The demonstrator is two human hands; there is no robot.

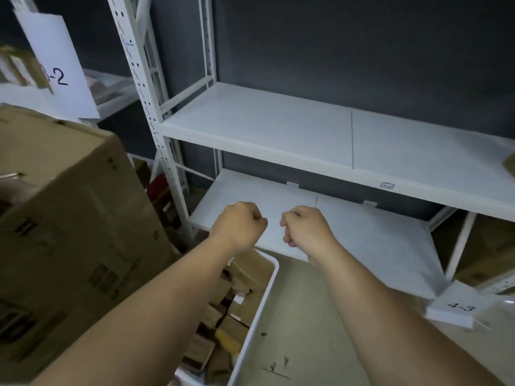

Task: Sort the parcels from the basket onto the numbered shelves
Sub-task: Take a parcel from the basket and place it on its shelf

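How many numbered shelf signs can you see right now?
3. One white paper sign ending in "-2" hangs at upper left; one "4-3" sign sits at lower right by the floor; one small blue tag is on the upper shelf's front edge, unreadable. Others may be out of view.

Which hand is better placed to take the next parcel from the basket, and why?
Probably the left hand. Its forearm lies directly above the white basket of brown parcels, while the right hand is held over bare floor beside it. Both hands have curled fingers and hold nothing.
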